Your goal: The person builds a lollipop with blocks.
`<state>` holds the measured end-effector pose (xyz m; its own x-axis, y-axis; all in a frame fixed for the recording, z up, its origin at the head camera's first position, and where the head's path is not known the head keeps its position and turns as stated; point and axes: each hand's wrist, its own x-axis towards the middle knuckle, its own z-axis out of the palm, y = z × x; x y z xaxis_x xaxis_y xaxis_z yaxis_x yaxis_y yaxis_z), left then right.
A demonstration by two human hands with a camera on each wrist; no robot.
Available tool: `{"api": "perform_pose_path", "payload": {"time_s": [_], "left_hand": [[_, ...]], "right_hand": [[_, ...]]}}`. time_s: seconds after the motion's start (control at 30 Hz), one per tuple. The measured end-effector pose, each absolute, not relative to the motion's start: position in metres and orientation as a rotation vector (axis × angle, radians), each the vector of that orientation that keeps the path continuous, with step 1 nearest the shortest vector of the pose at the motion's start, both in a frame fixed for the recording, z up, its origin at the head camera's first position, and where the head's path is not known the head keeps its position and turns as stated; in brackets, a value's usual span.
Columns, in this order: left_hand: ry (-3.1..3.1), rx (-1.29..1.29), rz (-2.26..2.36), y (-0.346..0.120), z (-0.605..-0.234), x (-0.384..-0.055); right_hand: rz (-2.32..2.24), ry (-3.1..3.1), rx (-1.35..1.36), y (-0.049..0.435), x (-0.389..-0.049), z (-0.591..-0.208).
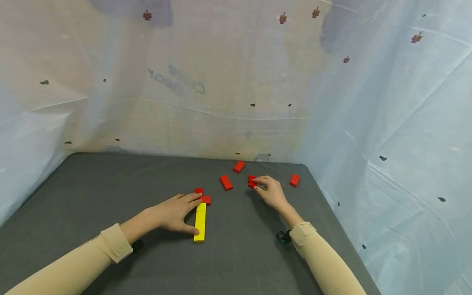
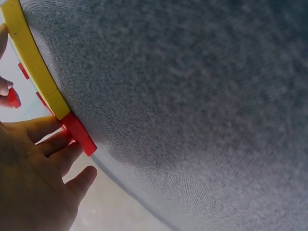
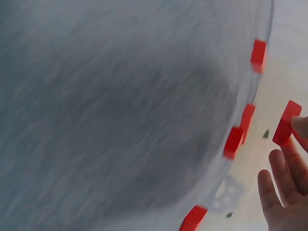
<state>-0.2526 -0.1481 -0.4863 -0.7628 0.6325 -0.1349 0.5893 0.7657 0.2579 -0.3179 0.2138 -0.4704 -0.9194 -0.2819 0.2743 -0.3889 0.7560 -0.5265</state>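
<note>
A yellow bar (image 1: 200, 223), with a seam across it in the left wrist view, lies lengthwise on the table. Red blocks (image 1: 206, 200) sit at its far end. My left hand (image 1: 173, 213) spreads along the bar from the left. Its fingertips touch the red blocks, and the thumb lies by the bar's near end. Farther right, my right hand (image 1: 272, 192) pinches a small red block (image 3: 288, 122) between thumb and index finger, raised above the table. The other fingers stay loosely extended beneath it in the right wrist view.
Several loose red blocks lie toward the table's far right: one near the back edge (image 1: 239, 166), one left of my right hand (image 1: 226, 182), another near the right edge (image 1: 294, 180). A pale patterned sheet (image 1: 228, 82) hangs behind the dark grey table (image 1: 110, 184).
</note>
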Motion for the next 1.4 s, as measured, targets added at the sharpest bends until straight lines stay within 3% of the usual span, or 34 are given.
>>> {"api": "perform_pose_path", "payload": {"time_s": [0.7,1.4], "left_hand": [[2.760,0.937,0.243,-0.144,-0.484,-0.255],[2.738,0.986,0.231,-0.145,-0.477,-0.252]], "right_hand": [[0.970,-2.766,0.824,0.132,-0.324,-0.468],[0.858,-2.902,0.981,0.090,-0.327,-0.486]]}}
